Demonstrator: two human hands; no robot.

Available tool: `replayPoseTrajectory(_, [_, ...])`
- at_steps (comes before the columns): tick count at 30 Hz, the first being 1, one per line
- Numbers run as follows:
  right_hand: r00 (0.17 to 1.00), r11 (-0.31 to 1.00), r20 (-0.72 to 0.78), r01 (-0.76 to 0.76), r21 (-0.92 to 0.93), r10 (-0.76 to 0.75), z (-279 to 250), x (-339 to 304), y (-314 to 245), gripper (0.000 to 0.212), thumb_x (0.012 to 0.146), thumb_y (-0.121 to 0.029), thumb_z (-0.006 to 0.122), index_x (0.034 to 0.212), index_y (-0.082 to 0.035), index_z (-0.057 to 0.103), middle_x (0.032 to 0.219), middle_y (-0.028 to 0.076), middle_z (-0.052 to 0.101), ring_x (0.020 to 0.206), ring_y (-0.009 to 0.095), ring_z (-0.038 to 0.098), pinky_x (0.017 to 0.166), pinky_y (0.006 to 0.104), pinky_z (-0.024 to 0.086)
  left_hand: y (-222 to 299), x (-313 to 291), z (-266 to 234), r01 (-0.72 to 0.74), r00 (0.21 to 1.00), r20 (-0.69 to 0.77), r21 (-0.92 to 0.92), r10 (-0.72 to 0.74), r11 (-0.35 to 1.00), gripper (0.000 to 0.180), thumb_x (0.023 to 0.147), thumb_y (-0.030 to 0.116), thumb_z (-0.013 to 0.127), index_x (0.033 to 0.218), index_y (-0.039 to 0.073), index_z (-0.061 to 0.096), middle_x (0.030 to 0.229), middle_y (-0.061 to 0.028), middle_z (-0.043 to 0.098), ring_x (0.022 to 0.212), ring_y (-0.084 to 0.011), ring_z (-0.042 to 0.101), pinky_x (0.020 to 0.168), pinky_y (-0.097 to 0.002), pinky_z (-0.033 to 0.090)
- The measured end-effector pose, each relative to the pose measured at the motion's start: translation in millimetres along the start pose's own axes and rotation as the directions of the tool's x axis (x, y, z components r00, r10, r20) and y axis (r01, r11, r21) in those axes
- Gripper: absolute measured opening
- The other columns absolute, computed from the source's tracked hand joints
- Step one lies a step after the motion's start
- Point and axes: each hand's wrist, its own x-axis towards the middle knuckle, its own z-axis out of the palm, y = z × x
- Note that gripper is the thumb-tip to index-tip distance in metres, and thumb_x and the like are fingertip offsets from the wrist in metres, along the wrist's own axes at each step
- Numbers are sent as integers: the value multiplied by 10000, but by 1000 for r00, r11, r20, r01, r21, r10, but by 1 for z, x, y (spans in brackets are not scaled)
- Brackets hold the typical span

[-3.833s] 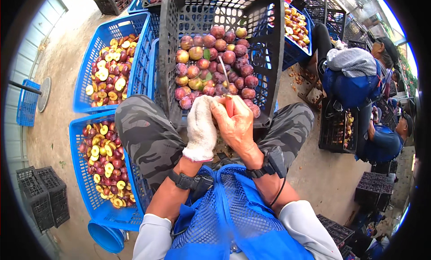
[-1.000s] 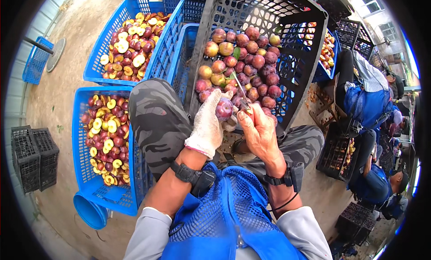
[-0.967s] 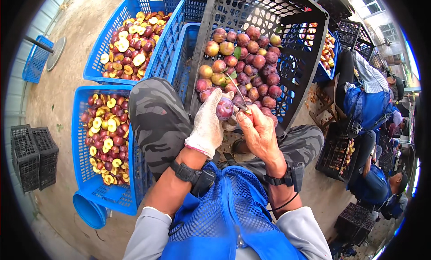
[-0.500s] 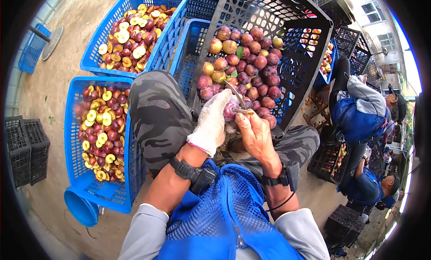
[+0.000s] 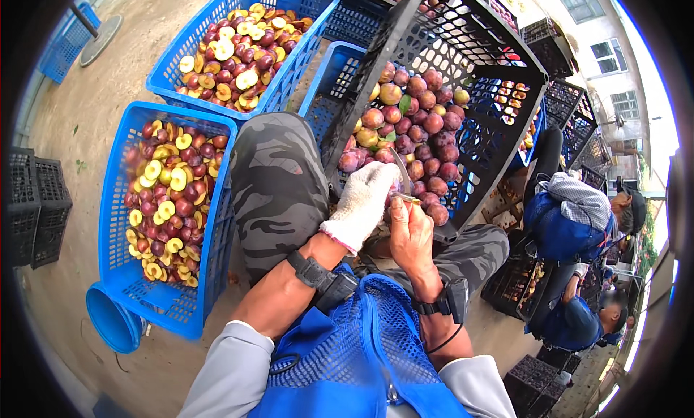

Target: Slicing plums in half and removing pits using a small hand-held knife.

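Observation:
My left hand [image 5: 367, 200], in a white knit glove, is closed around a plum [image 5: 393, 193] that is mostly hidden by the fingers. Bare, my right hand [image 5: 412, 239] grips a small knife [image 5: 402, 174] with a curved blade, its handle mostly covered. The blade stands up beside the plum, close to the gloved fingers; whether it cuts in cannot be seen. Just beyond both hands, a tilted black crate [image 5: 499, 152] holds many whole plums [image 5: 426, 132] and a few green leaves.
Left of my knee stands a blue basket [image 5: 215, 270] of halved plums, with another blue basket [image 5: 293, 75] of halves behind it. A blue bucket [image 5: 112, 318] is at lower left. Black crates [image 5: 49, 212] stand far left. Two people [image 5: 578, 201] sit at right among crates.
The view has shifted, so the baskets and crate appear moved. The plum showed plainly before and is now mostly behind my gloved fingers. Both hands keep their holds.

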Motion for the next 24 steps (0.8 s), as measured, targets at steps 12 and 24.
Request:
replayPoseTrajectory(12, [998,999,-57,34,-35,-36,19,7,-2,371,1085,-308,482,946,6,624,703,153,623,598,318,589,591,424,461,-7,6,-6,-259,947,-95,338,307,905,276,1014,270,547,959,27,665,852,-150,680,801,-352,642,746,-438,497])
replayPoseTrajectory(24, [882,689,378,-459,561,281,-5,14,-9,371,1089,-396,473,863,-106,520,607,-47,434,507,80,369,464,267,310,29,-1,13,372,887,-66,-485,-457,791,219,1030,320,573,1012,125,670,833,13,665,677,-116,620,567,-267,491])
